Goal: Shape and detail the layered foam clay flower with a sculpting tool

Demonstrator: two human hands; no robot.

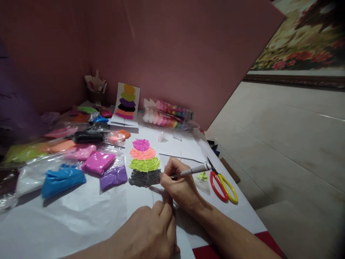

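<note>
My right hand (pixel 179 183) grips a slim modelling tool with a black-and-white patterned handle (pixel 195 169), its working tip hidden behind the fingers. It is beside the right edge of a dark grey clay band (pixel 145 177). Above the grey lie lime green (pixel 145 164), coral (pixel 142 153) and magenta (pixel 141 145) clay bands, all scored with fine lines, forming a feather shape on white paper (pixel 140 226). My left hand (pixel 152 230) rests on the paper below, fingers curled and close to the right hand. Whatever its fingers hold, if anything, is hidden.
Bags of coloured clay, one blue (pixel 63 181) and one purple (pixel 113 178), crowd the left. A card with a painted feather (pixel 126 104) leans at the back beside clay packs (pixel 167 113). Red-and-yellow-handled scissors (pixel 223 185) lie near the right table edge.
</note>
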